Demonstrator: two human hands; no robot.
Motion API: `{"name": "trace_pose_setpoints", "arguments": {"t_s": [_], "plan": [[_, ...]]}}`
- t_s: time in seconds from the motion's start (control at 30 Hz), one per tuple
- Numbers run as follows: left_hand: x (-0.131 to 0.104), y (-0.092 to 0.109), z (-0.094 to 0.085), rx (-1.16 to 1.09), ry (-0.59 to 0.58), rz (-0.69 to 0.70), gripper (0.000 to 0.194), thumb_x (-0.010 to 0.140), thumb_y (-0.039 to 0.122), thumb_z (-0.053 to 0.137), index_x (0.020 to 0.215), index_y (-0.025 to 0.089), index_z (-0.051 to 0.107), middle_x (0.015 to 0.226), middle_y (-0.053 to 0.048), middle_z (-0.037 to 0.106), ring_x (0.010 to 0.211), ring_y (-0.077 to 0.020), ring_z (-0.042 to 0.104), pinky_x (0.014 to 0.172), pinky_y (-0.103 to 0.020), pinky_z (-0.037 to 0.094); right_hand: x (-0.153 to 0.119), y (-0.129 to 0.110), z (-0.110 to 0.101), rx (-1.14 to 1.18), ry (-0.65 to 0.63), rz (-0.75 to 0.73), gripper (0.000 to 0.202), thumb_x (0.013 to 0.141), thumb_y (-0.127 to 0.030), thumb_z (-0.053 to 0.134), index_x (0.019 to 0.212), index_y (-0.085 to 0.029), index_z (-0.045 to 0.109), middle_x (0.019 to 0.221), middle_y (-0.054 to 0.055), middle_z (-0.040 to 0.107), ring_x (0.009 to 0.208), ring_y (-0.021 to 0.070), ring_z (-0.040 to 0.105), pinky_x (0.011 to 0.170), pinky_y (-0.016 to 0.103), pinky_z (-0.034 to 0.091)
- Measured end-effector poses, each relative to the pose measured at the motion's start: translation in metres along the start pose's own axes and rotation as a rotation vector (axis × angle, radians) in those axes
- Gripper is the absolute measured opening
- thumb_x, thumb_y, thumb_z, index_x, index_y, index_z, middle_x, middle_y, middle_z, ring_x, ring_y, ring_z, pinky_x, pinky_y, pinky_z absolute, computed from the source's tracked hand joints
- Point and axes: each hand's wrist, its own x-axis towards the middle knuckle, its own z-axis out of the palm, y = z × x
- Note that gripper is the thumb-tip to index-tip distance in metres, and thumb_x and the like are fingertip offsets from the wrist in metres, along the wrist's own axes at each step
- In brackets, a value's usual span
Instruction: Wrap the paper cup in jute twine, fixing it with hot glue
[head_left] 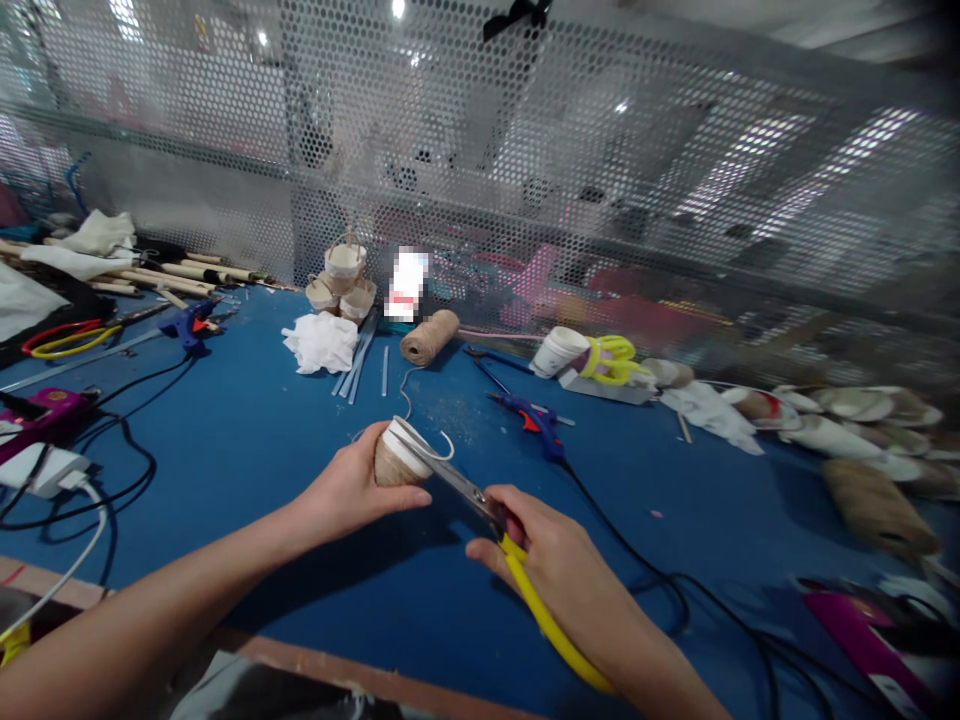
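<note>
My left hand (pixel 352 485) grips a small white paper cup (pixel 409 447) whose lower part is wrapped in brown twine. The cup is tilted, its mouth facing up and to the right. In my right hand (pixel 551 545) is a pair of scissors (pixel 480 497) with yellow handles. Their blades reach the cup's rim, where a thin white strip (pixel 444 447) curls away from the edge. From the cup a strand of twine leads back to a twine spool (pixel 430 338) lying on the blue table. How far the blades are apart I cannot tell.
A blue glue gun (pixel 534 420) lies right of the cup, its black cable running toward me; another glue gun (pixel 191 325) is at left. Twine-wrapped cups (pixel 345 262), white cloth (pixel 321 343) and clear glue sticks (pixel 360 362) sit behind. A perforated metal panel (pixel 480 130) bounds the back.
</note>
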Motion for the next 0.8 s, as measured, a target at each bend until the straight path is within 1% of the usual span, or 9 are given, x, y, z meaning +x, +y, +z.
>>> {"name": "trace_pose_setpoints", "arguments": {"t_s": [0.13,0.23,0.4,0.43,0.5,0.57,0.6,0.7,0.8], "plan": [[0.000,0.000,0.000,0.005,0.004,-0.003,0.072,0.060,0.047,0.070,0.119,0.015,0.044,0.112,-0.013,0.059,0.103,-0.0295,0.055,0.090,-0.042,0.041,0.000,0.000,-0.001,0.015,0.000,-0.010,0.019,0.077,-0.035,0.060,0.088,-0.021,0.055,0.071,-0.001,0.055,0.057,0.0123,0.047,0.057,0.025,0.040],[0.002,0.003,-0.003,-0.036,-0.043,-0.011,0.076,0.058,0.044,0.072,0.121,0.015,0.042,0.111,-0.013,0.059,0.103,-0.0299,0.054,0.089,-0.043,0.041,-0.001,-0.003,-0.003,0.016,0.013,-0.008,0.017,0.076,-0.035,0.061,0.085,-0.021,0.055,0.069,-0.001,0.056,0.056,0.0123,0.048,0.056,0.024,0.040],[0.004,0.006,-0.017,-0.384,-0.186,-0.114,0.084,0.056,0.047,0.072,0.124,0.015,0.035,0.115,-0.015,0.053,0.101,-0.0267,0.053,0.083,-0.038,0.045,-0.003,-0.002,-0.006,0.001,0.038,-0.001,0.016,0.075,-0.032,0.062,0.083,-0.020,0.055,0.065,-0.002,0.054,0.055,0.0119,0.047,0.054,0.023,0.040],[0.004,0.006,-0.020,-0.464,-0.229,-0.139,0.081,0.058,0.050,0.071,0.123,0.015,0.036,0.114,-0.015,0.053,0.099,-0.0252,0.054,0.081,-0.036,0.046,-0.003,-0.001,-0.005,0.002,0.046,-0.009,0.017,0.075,-0.032,0.063,0.085,-0.020,0.055,0.066,-0.002,0.055,0.055,0.0119,0.047,0.054,0.023,0.040],[0.005,0.004,-0.022,-0.624,-0.397,-0.207,0.072,0.060,0.054,0.067,0.116,0.017,0.040,0.106,-0.013,0.056,0.087,-0.0227,0.059,0.071,-0.035,0.049,-0.004,0.002,-0.005,0.009,0.055,-0.027,0.019,0.075,-0.032,0.063,0.087,-0.020,0.055,0.069,-0.001,0.056,0.057,0.0118,0.048,0.056,0.023,0.040],[0.004,0.003,-0.022,-0.744,-0.536,-0.229,0.063,0.063,0.053,0.067,0.110,0.019,0.043,0.097,-0.010,0.058,0.075,-0.0197,0.062,0.063,-0.034,0.051,-0.005,0.004,-0.005,0.003,0.048,-0.034,0.020,0.075,-0.034,0.062,0.087,-0.020,0.055,0.069,-0.002,0.055,0.057,0.0120,0.048,0.056,0.024,0.041],[0.004,0.002,-0.020,-0.776,-0.564,-0.218,0.060,0.063,0.050,0.068,0.108,0.019,0.044,0.093,-0.008,0.058,0.071,-0.0177,0.062,0.061,-0.033,0.051,-0.005,0.005,-0.005,-0.004,0.045,-0.037,0.021,0.075,-0.035,0.063,0.087,-0.020,0.054,0.069,-0.001,0.055,0.058,0.0122,0.048,0.056,0.024,0.041],[0.003,0.001,-0.015,-0.768,-0.522,-0.169,0.055,0.065,0.043,0.070,0.106,0.019,0.043,0.086,-0.005,0.057,0.063,-0.0125,0.059,0.055,-0.027,0.050,-0.005,0.006,-0.006,-0.018,0.051,-0.046,0.029,0.070,-0.036,0.068,0.088,-0.021,0.053,0.074,0.000,0.056,0.063,0.0140,0.050,0.060,0.026,0.042],[0.001,0.002,-0.010,-0.702,-0.491,-0.143,0.058,0.065,0.039,0.070,0.110,0.018,0.041,0.082,-0.003,0.055,0.061,-0.0108,0.056,0.051,-0.025,0.049,-0.005,0.005,-0.006,-0.001,0.049,-0.040,0.037,0.064,-0.036,0.073,0.091,-0.021,0.052,0.082,0.001,0.057,0.070,0.0159,0.053,0.067,0.028,0.043]]}}
